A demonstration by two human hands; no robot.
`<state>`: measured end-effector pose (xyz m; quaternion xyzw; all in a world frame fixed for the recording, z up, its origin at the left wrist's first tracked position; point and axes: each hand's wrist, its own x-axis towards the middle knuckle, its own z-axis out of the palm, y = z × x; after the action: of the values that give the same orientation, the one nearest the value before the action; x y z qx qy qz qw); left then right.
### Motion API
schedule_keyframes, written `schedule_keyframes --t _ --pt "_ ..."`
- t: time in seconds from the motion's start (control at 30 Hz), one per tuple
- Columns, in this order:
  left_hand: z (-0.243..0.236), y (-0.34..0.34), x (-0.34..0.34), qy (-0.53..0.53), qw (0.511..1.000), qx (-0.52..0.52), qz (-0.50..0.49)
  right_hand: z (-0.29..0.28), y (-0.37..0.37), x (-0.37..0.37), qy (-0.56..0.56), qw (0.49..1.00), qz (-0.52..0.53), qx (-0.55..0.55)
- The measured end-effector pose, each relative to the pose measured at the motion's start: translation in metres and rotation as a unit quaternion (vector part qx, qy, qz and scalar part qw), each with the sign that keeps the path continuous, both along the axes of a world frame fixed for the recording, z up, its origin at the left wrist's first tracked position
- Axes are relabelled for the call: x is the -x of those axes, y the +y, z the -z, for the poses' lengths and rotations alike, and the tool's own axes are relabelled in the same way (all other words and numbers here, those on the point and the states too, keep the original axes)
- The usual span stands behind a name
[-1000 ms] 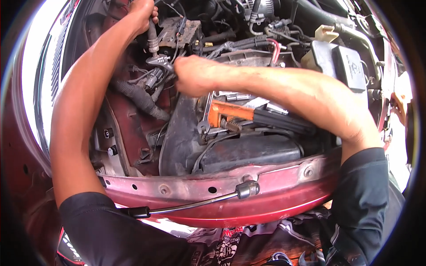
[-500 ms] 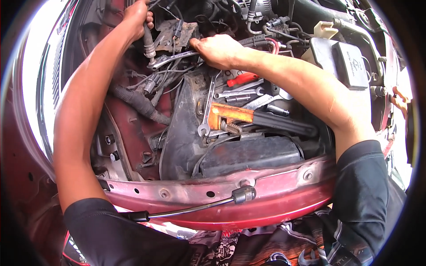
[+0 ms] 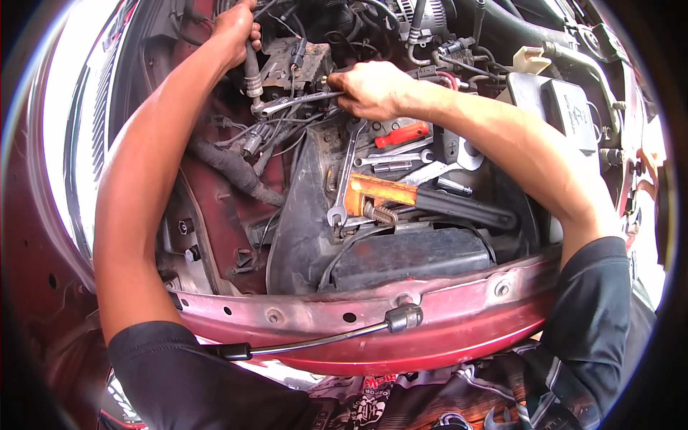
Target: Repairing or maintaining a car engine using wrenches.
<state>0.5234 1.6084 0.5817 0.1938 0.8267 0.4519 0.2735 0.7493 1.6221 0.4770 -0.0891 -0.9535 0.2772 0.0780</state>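
At the upper left of the engine bay, my left hand (image 3: 236,34) is closed around a dark hose (image 3: 251,72) with a ribbed end and a metal fitting. My right hand (image 3: 374,89) grips a combination wrench (image 3: 304,99) by one end. The wrench's other end is at the hose's lower fitting; whether it is seated there, I cannot tell. Below my right hand lies a second combination wrench (image 3: 345,172). Beside it rest an orange pipe wrench (image 3: 380,189) with a black handle and a red-handled screwdriver (image 3: 403,135).
More chrome wrenches and sockets lie near a black plastic housing (image 3: 408,252). Wiring and connectors (image 3: 256,137) run below the hose. A black-lidded reservoir (image 3: 570,113) stands at the right. Along the front run the red body panel (image 3: 459,309) and a strut (image 3: 322,342).
The whole scene has shifted slightly right and down in view. The wrench in my right hand lies a little flatter. Both hands keep their holds.
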Motion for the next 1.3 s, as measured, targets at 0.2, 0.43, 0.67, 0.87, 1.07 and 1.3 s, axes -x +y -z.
schedule_keyframes --t 0.2,0.43,0.67,0.87,1.07,1.3 --pt "0.004 -0.007 -0.007 -0.002 1.000 -0.001 0.015 -0.044 -0.044 -0.012 -0.117 0.981 0.047 0.151" --pt "-0.001 -0.009 -0.011 0.005 1.000 0.003 0.007 -0.077 -0.072 -0.004 -0.140 0.819 0.092 0.549" --pt "0.002 -0.006 -0.012 0.002 1.000 -0.002 0.014 -0.096 -0.105 0.033 -0.103 0.650 0.100 0.746" --pt "0.005 -0.015 -0.005 0.003 1.000 -0.019 0.006 -0.070 -0.061 0.008 -0.155 0.830 0.033 0.535" --pt "0.016 -0.019 0.002 -0.014 0.999 0.036 -0.016 -0.013 -0.012 0.003 -0.101 0.993 -0.013 -0.052" --pt "0.008 -0.010 0.002 -0.017 1.000 0.019 -0.002 0.032 0.014 0.022 0.031 0.970 0.052 -0.237"
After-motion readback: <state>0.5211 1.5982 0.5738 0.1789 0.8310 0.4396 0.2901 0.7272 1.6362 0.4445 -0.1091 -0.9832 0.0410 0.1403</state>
